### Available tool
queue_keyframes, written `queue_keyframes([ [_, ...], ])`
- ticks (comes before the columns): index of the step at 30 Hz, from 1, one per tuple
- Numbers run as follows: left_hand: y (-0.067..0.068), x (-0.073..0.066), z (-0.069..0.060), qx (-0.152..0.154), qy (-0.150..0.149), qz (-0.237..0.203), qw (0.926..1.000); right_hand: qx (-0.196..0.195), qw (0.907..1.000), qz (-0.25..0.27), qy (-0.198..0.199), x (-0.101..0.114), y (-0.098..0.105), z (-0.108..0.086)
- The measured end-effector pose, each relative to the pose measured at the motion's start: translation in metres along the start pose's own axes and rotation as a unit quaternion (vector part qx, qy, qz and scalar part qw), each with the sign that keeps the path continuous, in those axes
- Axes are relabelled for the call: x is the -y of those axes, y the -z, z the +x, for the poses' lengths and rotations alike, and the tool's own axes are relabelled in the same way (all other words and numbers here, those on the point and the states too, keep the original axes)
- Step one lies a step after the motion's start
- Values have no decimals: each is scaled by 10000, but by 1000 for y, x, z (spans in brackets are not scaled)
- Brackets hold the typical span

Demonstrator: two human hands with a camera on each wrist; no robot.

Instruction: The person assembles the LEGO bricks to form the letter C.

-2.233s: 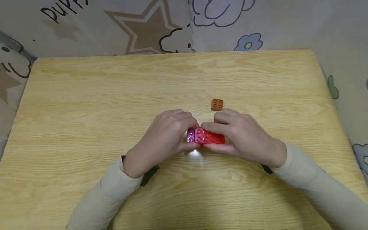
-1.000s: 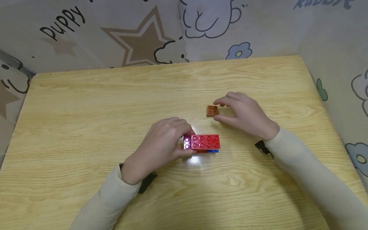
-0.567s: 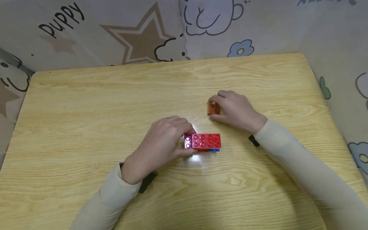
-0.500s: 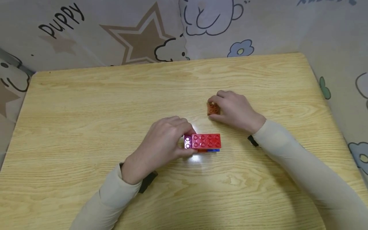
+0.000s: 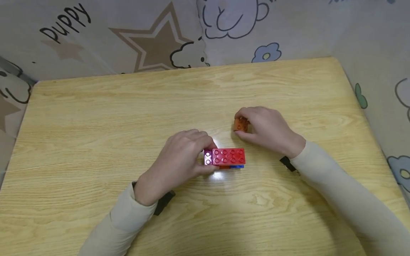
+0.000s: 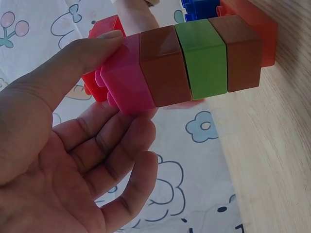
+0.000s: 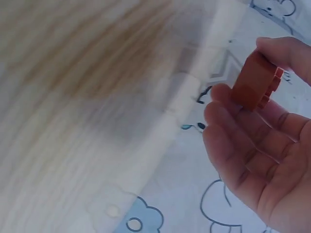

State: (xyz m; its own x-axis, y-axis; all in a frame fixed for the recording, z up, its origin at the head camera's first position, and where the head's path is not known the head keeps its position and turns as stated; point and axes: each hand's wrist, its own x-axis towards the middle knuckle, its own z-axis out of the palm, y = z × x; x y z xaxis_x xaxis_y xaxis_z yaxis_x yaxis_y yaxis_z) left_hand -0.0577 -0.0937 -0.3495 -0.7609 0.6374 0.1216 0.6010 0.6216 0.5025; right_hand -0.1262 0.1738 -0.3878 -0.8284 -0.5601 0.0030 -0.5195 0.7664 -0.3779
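My left hand (image 5: 177, 161) pinches the pink brick (image 6: 129, 75) at the top of a toy-brick stack between thumb and fingers. Below the pink one come a brown brick (image 6: 163, 70), a green brick (image 6: 203, 60) and another brown brick (image 6: 239, 56). An orange-red brick (image 6: 266, 36) and a blue brick (image 6: 201, 9) sit at the stack's bottom. A long red brick (image 5: 229, 156) lies across the top, extending rightward. Beyond it, my right hand (image 5: 269, 129) pinches a small orange-brown brick (image 7: 255, 85), which looks raised off the table in the right wrist view.
The wood-grain table (image 5: 112, 106) reaches to a patterned wall (image 5: 237, 46) at the back and another at the right. Black straps (image 5: 164, 202) show at both wrists.
My right hand left the red brick, reached to the small orange-brown brick, took hold of it and has shifted it slightly right and nearer. My left hand has kept its hold on the stack.
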Motion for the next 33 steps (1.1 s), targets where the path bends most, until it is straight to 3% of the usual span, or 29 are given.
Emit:
queue_keyframes([
  [16, 0, 2, 0, -24, -47, -14, 10000, -145, 9967, 418, 686, 16, 2, -41],
  [23, 1, 0, 0, -31, -56, -35, 10000, -319, 9916, 694, 1048, 21, 0, -54],
  [33, -1, 1, -1, -96, -102, -111, 9998, -454, 9815, 1418, 1206, 25, -4, -62],
])
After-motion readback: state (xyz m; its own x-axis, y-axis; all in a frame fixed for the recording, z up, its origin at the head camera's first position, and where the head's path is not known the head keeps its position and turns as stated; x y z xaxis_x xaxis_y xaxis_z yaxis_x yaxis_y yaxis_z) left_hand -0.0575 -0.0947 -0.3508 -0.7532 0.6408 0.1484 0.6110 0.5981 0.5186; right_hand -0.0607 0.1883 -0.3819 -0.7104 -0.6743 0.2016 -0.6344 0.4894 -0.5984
